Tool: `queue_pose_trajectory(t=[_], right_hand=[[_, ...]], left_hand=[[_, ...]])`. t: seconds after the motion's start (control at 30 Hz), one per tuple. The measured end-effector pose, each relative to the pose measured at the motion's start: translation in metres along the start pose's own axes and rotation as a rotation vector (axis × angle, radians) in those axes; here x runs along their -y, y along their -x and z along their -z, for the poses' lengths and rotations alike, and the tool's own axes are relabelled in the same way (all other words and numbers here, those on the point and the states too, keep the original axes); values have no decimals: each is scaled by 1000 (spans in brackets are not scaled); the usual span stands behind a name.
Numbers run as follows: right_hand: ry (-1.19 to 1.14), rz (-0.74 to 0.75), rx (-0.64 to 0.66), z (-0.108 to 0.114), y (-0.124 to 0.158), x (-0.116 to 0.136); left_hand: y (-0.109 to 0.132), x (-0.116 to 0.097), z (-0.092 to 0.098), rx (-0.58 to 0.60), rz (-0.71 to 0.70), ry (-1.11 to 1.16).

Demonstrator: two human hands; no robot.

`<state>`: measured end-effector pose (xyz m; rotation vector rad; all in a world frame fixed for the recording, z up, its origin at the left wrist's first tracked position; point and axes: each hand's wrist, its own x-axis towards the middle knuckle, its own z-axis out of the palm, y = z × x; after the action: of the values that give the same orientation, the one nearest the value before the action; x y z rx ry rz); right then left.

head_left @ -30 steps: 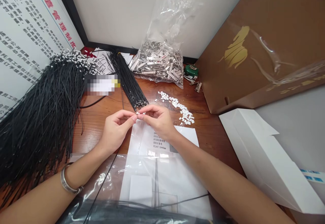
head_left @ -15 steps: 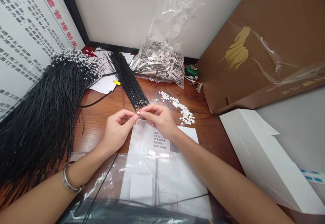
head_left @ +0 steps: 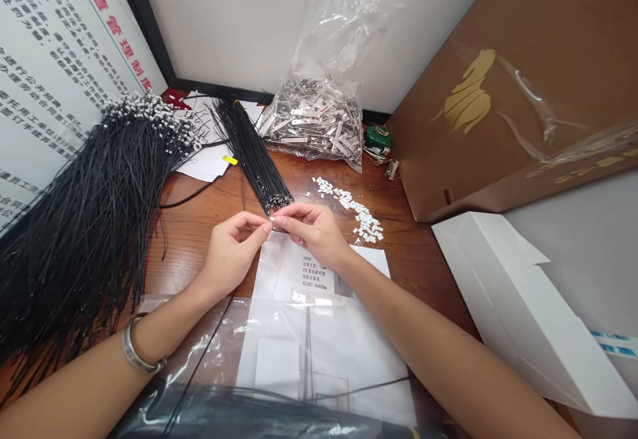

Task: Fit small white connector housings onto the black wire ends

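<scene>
Though cluttered, a wooden table (head_left: 185, 250) beneath the hands (head_left: 226, 253) (head_left: 321, 236), pale wall (head_left: 219, 20) beyond.

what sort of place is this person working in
Probably a hand-assembly workstation, perhaps in a small factory or workshop. What suggests it: a big heap of black wires with white tips, a clear plastic bag of metal parts, and many small white pieces scattered close by.

Noted at rear of tabletop (head_left: 192, 240): clear plastic bag (head_left: 331, 50), lower part full of silvery metal pieces (head_left: 312, 120). Just right of bag — green object (head_left: 377, 137), type undetermined. Observed at right: brown box (head_left: 543, 47) with gold emblem (head_left: 468, 97), white box (head_left: 518, 313) nearer. Seen far left — white board (head_left: 30, 34), printed with Chinese characters, dark-edged.
</scene>
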<state>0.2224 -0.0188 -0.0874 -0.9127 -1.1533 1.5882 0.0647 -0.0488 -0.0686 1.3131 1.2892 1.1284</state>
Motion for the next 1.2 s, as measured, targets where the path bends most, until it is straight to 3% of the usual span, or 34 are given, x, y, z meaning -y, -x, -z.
queue_pose_trajectory(t=[0.8, 1.0, 1.2], right_hand=[[224, 212, -37, -2, 2, -7], [146, 83, -54, -2, 3, -3], [107, 54, -64, -3, 3, -1]], left_hand=[[2, 4, -2, -9, 2, -19], [1, 5, -2, -7, 5, -58], [0, 5, -2, -23, 26, -18]])
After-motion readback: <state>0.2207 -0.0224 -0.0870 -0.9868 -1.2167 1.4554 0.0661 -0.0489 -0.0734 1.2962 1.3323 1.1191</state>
